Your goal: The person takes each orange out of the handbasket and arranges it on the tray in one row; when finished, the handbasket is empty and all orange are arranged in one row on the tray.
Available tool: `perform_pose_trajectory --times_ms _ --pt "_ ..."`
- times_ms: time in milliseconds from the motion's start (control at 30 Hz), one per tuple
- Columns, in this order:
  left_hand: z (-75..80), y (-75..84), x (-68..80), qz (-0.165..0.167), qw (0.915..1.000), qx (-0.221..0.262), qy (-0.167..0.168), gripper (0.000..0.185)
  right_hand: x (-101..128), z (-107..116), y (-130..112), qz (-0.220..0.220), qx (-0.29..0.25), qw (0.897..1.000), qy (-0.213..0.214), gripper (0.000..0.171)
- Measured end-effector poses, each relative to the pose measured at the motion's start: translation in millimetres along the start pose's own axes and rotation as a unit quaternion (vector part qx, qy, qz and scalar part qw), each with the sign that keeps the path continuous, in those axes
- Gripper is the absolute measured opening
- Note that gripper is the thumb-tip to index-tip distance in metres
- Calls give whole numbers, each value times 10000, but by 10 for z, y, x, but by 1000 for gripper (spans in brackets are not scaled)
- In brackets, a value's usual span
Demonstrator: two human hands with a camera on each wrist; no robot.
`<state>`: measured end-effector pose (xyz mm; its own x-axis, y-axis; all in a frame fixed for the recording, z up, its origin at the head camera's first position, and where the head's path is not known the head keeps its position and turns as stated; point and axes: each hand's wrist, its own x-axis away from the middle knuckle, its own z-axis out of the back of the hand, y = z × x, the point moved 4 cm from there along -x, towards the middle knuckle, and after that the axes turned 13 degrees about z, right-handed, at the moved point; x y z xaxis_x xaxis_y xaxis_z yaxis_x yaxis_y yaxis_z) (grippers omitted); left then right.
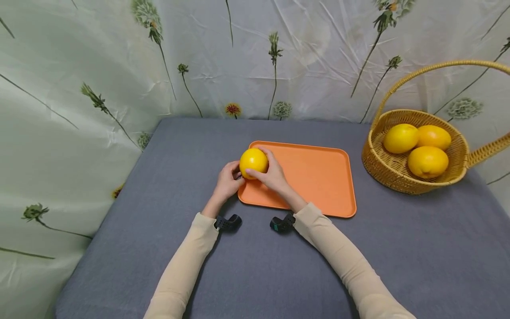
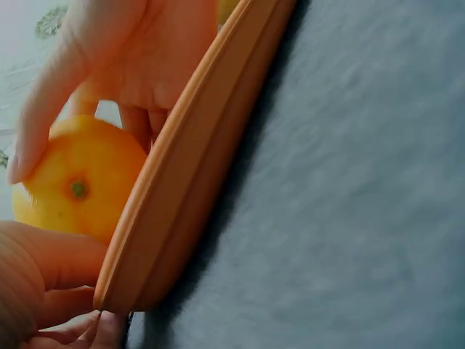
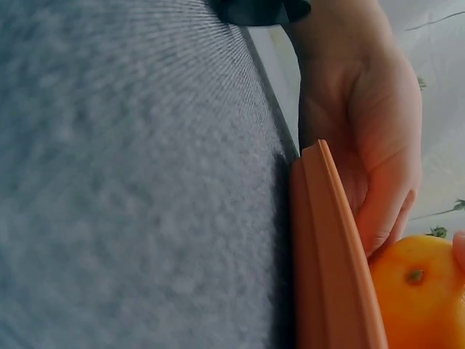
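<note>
A yellow-orange citrus fruit sits at the left edge of a flat orange tray on the grey cloth. My left hand cups it from the left, outside the tray rim. My right hand curls over its top and right side, thumb at the front. In the left wrist view the fruit shows its stem scar behind the tray rim, with my right hand above it. In the right wrist view the fruit lies past the tray rim, and my left hand is beside it.
A woven basket with a tall handle stands at the right and holds three more yellow-orange fruits. A floral curtain closes off the back and left. Grey cloth covers the table in front of the tray.
</note>
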<state>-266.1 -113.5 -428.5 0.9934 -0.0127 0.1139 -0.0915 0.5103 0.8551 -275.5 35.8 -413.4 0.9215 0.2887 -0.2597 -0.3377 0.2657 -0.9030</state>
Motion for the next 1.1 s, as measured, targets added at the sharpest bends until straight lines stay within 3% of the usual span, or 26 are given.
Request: perform_pose_trajectory --times_ms 267,567,800,1000,1100 --pt "6 8 222 -217 9991 -336 -106 56 -21 -5 -5 50 -28 9998 184 73" --pt "41 -71 447 -427 9983 51 -403 46 -26 -5 -3 70 50 10000 6 75" --pt "36 -113 447 -369 9979 165 -500 45 -2 25 -18 42 166 9994 -310 80" --pt "48 -154 427 -456 9947 473 -787 49 17 64 -14 29 123 9988 -479 82" --pt "65 -65 471 -486 9940 437 -879 50 32 107 -52 -25 -39 9984 -566 83"
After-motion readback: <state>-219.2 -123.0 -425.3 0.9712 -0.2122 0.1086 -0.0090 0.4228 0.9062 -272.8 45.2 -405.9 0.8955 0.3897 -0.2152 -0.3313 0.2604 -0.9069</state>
